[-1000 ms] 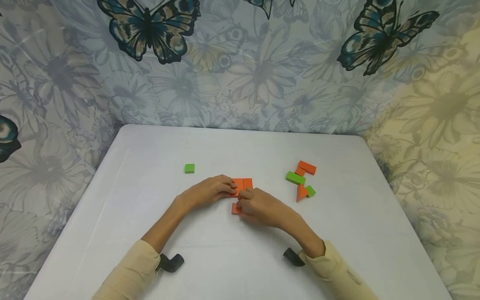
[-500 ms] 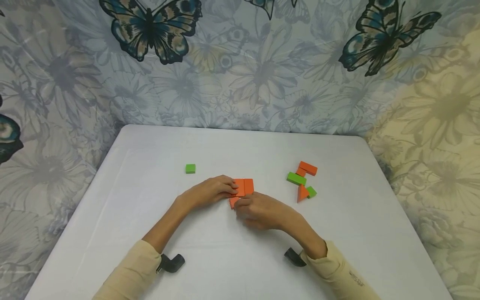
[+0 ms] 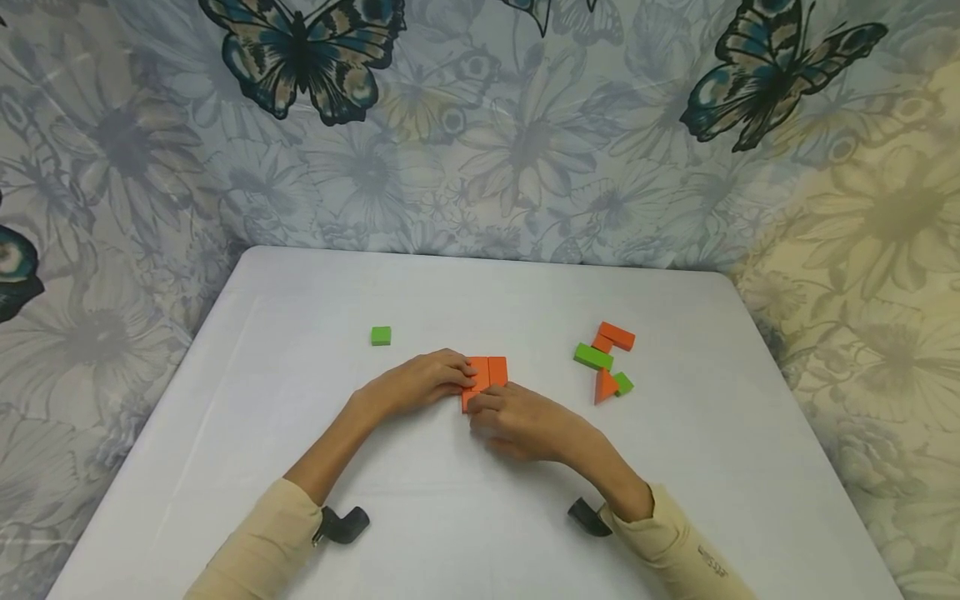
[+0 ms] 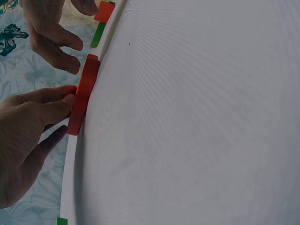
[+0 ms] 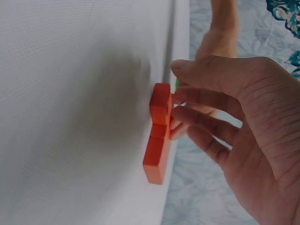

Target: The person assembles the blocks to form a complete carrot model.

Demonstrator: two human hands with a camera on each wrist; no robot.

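Note:
In the head view, two orange blocks lie side by side mid-table, with another orange block against their near side. My left hand rests its fingertips on the left end of the pair. From the right, my right hand reaches over the near block and partly hides it. In the right wrist view, its fingertips touch the side of that block, and the thumb stands apart from it. The left wrist view shows the left fingers against the orange row.
A green block lies alone at the back left. To the right is a loose group: a green bar, an orange bar, an orange triangle and a green block. A patterned cloth hangs behind the white table.
The near orange block has slid away from my body and left, from apart up against the pair. My right hand moved slightly left and back toward my body. My left hand stays put.

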